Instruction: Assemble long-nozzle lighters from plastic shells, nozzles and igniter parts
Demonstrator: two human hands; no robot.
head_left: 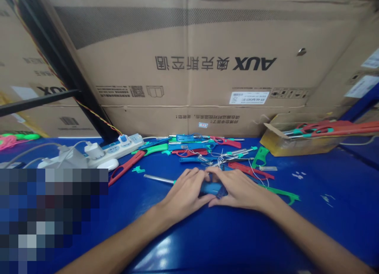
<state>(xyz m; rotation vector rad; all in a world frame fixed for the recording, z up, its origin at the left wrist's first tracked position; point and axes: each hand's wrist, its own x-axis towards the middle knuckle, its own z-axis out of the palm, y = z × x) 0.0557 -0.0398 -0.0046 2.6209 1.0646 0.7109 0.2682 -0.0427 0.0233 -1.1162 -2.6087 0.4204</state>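
Blue plastic shows between the two hands: it is a handle (211, 188), held low above the table (251, 238) or resting on it, I cannot tell which. Its place is near the middle of the view, just in front of a loose heap of parts. The left hand (184, 190) grasps the handle from one side and the right hand (238, 188) grasps it from the other, with the thumbs almost meeting at the near edge. The fingers are bent over the far side, so their exact contact is partly hidden. A metal tube (158, 179) points out to the left from beneath the left hand; whether it is joined to the handle, the hand does not let me see.

Behind the hands lie red, blue and green pieces, among them a red handle (251, 170) and a green piece (282, 193), with thin white wires (220, 158) between. Farther left, a red frame (128, 166) lies near a white power strip (117, 149). At the right stands an open carton (299, 147), filled with mostly red pieces. Large cardboard (189, 84) with upside-down printing closes the back.
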